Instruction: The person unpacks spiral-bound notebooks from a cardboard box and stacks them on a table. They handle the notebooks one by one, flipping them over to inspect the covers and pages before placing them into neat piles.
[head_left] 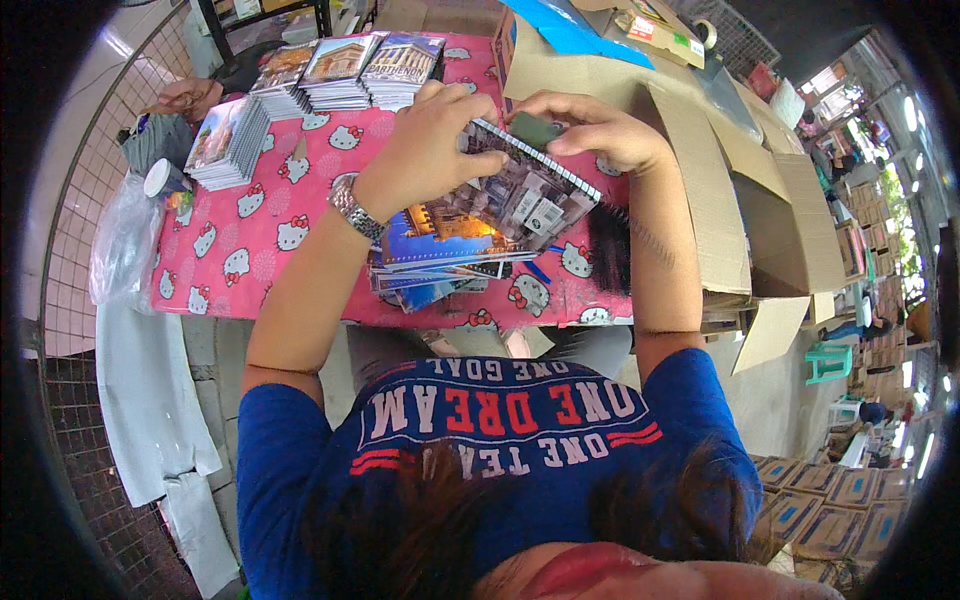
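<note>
My left hand (425, 150), with a metal watch on its wrist, grips a spiral notebook (525, 200) near one end of its white binding. The notebook is tilted, its dark photo cover with a barcode facing up. At the binding's far side, my right hand (615, 138) is closed with thumb and fingers around a small dark green object (535, 129), whose kind I cannot make out. Under the held notebook lies a loose pile of spiral notebooks (440, 240) with blue and orange covers. A blue pen (536, 271) lies beside the pile.
Stacks of notebooks (335, 62) stand at the table's far left, with another stack (225, 140) nearer. A cup (166, 180) sits at the left edge of the pink patterned tablecloth (330, 215). Open cardboard boxes (700, 180) crowd the right side. Black bristles (610, 245) lie near my right forearm.
</note>
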